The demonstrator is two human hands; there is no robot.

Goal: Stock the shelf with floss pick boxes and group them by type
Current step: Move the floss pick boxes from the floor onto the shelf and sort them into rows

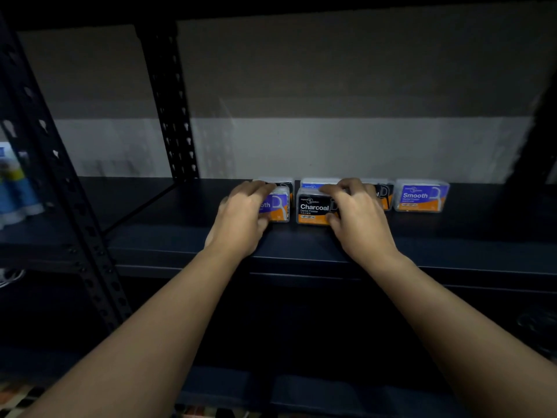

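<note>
Left hand: fingers clamped on a blue Smooth box, centre of frame.
Right hand: fingers clamped on a black Charcoal box, just right of it.
Shelf: more boxes behind; another Smooth box stands apart at right.

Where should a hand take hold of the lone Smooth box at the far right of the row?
Smooth box: pinch its two short end faces, coming from the front. It stands upright, label forward, with open shelf on its right and a gap on its left, so both ends look reachable.
</note>
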